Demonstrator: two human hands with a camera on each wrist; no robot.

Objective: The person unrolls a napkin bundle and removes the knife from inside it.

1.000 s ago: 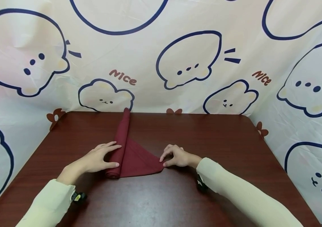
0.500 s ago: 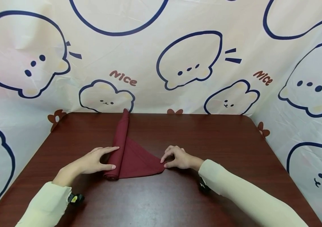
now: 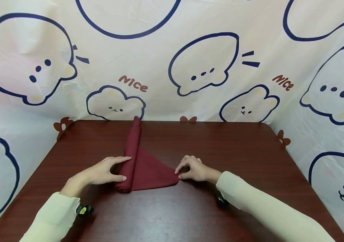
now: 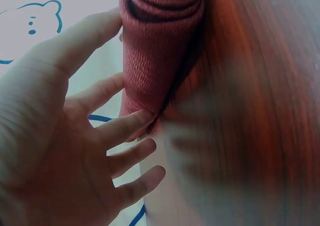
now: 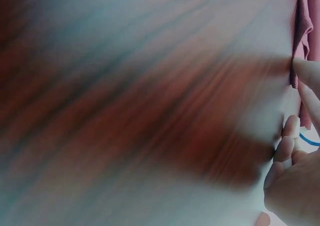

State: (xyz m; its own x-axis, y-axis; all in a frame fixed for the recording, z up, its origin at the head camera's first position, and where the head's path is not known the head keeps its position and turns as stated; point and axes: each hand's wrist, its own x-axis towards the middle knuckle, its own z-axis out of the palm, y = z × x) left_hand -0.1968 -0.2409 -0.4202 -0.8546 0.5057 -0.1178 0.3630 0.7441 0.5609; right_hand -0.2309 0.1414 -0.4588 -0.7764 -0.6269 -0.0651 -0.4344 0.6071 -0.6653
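Note:
A dark red cloth (image 3: 152, 171) lies on the table, its left part wound into a long roll (image 3: 131, 144) and its right part spread flat as a triangle. At the roll's near half is my left hand (image 3: 99, 171), its thumb and index finger touching the roll. In the left wrist view the left hand (image 4: 75, 121) has its fingers spread and fairly straight beside the coiled end of the roll (image 4: 155, 51). My right hand (image 3: 194, 169) pinches the flat part's right corner between thumb and index finger. Only the edge of the cloth (image 5: 302, 36) shows in the right wrist view, by the right hand (image 5: 295, 181).
The brown wooden table (image 3: 220, 144) has rounded far corners. A pale sheet (image 3: 157, 57) with blue cartoon outlines hangs behind it and along both sides. The far tip of the roll reaches the table's back edge. Each wrist carries a small black device (image 3: 84, 210).
My left hand has shifted slightly toward the near end of the roll. The right hand keeps its pinch on the corner, and the cloth looks almost the same. The head view has moved a little.

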